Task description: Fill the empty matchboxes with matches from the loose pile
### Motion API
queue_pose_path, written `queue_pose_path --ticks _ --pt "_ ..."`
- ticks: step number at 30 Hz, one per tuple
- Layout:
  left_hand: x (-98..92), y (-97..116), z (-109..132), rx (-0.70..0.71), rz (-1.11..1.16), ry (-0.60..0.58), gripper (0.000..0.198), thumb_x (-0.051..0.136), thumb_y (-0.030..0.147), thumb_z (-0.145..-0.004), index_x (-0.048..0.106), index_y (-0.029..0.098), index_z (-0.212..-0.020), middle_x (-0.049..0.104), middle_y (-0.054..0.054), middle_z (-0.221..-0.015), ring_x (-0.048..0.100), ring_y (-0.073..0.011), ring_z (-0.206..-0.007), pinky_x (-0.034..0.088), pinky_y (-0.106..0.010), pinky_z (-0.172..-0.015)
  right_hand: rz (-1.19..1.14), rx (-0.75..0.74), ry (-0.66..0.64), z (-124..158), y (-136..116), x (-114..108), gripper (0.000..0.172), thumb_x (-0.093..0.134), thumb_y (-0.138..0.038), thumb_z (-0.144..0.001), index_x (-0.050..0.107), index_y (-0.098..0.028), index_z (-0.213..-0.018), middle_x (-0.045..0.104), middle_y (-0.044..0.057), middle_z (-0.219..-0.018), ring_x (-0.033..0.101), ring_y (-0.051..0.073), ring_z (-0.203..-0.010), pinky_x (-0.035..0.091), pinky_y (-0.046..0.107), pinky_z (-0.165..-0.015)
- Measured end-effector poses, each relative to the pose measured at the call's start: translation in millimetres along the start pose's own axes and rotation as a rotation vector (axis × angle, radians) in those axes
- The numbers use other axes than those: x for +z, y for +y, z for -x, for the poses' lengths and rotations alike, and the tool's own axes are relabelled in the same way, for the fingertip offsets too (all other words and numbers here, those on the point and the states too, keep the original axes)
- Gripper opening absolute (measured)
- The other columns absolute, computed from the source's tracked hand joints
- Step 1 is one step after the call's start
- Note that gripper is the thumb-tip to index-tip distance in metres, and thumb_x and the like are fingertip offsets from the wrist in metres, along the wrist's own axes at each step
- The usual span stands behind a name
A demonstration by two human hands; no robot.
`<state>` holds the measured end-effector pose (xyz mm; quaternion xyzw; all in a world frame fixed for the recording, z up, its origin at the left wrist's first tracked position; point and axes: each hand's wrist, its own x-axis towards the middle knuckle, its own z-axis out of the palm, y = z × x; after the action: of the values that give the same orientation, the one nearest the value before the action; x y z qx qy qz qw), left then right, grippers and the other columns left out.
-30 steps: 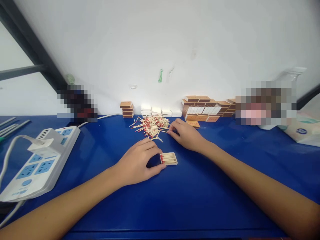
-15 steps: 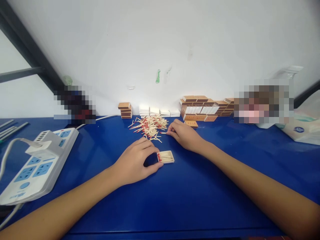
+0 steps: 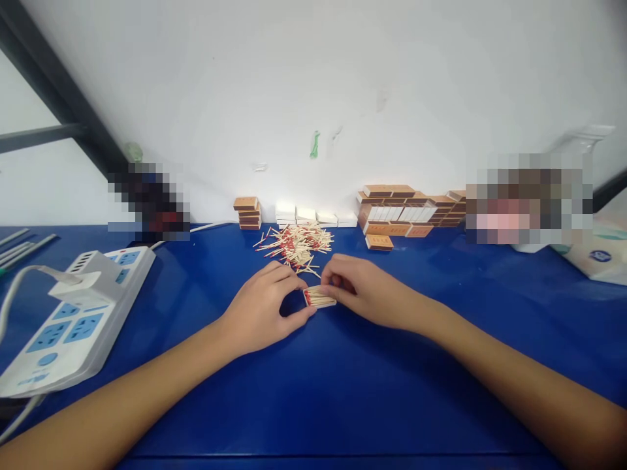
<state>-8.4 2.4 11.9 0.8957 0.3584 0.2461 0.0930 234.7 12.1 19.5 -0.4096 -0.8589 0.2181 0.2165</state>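
Observation:
My left hand (image 3: 267,308) grips the left end of a small white matchbox tray (image 3: 320,305) between thumb and fingers, on the blue tabletop. Matches (image 3: 318,297) lie side by side in it, red heads toward my left hand. Above the tray's right end, the pinched thumb and fingers of my right hand (image 3: 375,292) are at a match, which they partly hide among the others. Just behind the tray spreads a heap of loose red-headed matches (image 3: 298,243).
Against the wall stand a short stack of brown matchboxes (image 3: 247,214), white trays (image 3: 306,215) and a larger pile of matchboxes (image 3: 399,228). One matchbox (image 3: 379,243) lies in front of that pile. To the left is a power strip (image 3: 93,326) with a plugged-in adapter and cables.
My right hand has come from the right edge of the match heap toward me, bringing a match to the tray. My left hand still grips the tray. The camera view has shifted slightly.

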Motion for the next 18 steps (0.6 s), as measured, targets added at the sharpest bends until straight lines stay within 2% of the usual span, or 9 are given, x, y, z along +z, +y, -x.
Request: queue_pose_path --ticks 3,5,7,11,15,18 --pt "-1.9 3.9 1.0 0.035 0.019 -0.048 0.023 0.073 0.039 -0.092 0.072 0.018 -0.103 0.068 -0.006 -0.094 0.061 -0.0242 -0.091 0.053 -0.041 -0.084 0.028 0.013 0.175 -12.3 10.6 8.2 0.01 0.063 -0.03 -0.1 0.064 -0.021 -0.097 0.063 0.003 -0.089 0.058 0.017 -0.077 0.045 0.031 -0.071" --pt "-2.1 9.0 2.4 0.071 0.028 -0.089 0.024 0.072 0.039 -0.092 0.072 0.018 -0.104 0.066 -0.005 -0.089 0.061 -0.0232 -0.088 0.052 -0.038 -0.079 0.067 0.001 0.219 -19.8 18.1 13.7 0.011 0.068 -0.03 -0.096 0.065 -0.02 -0.101 0.063 0.005 -0.098 0.058 0.018 -0.08 0.046 0.032 -0.074" --pt "-1.4 13.5 4.1 0.107 0.027 -0.115 0.025 0.071 0.04 -0.093 0.072 0.018 -0.105 0.065 -0.004 -0.086 0.06 -0.0229 -0.086 0.052 -0.037 -0.076 0.097 -0.02 0.209 -24.9 23.2 18.1 0.012 0.071 -0.03 -0.095 0.065 -0.02 -0.1 0.063 0.006 -0.102 0.059 0.018 -0.084 0.047 0.032 -0.076" --pt "-1.8 11.8 5.4 0.133 -0.02 -0.111 0.026 0.069 0.039 -0.095 0.072 0.018 -0.109 0.065 -0.005 -0.087 0.06 -0.0232 -0.086 0.051 -0.037 -0.077 0.132 -0.009 0.176 -27.8 29.2 19.4 0.009 0.064 -0.023 -0.099 0.063 -0.02 -0.09 0.062 0.005 -0.092 0.059 0.02 -0.086 0.047 0.033 -0.078" --pt "-7.4 -1.5 1.5 0.062 -0.107 -0.043 0.023 0.067 0.038 -0.096 0.072 0.017 -0.106 0.066 -0.005 -0.087 0.06 -0.0231 -0.085 0.051 -0.038 -0.079 0.216 0.052 0.109 -22.2 37.3 10.3 0.011 0.06 -0.022 -0.1 0.061 -0.019 -0.09 0.062 0.007 -0.093 0.059 0.023 -0.088 0.047 0.035 -0.079" --pt "-9.3 -7.5 -2.0 0.026 -0.115 -0.036 0.023 0.068 0.039 -0.096 0.072 0.018 -0.104 0.065 -0.004 -0.086 0.059 -0.0224 -0.084 0.05 -0.038 -0.078 0.26 0.074 0.077 -13.8 41.1 -0.6 0.013 0.053 -0.023 -0.103 0.058 -0.02 -0.091 0.061 0.008 -0.097 0.059 0.023 -0.089 0.047 0.036 -0.078"
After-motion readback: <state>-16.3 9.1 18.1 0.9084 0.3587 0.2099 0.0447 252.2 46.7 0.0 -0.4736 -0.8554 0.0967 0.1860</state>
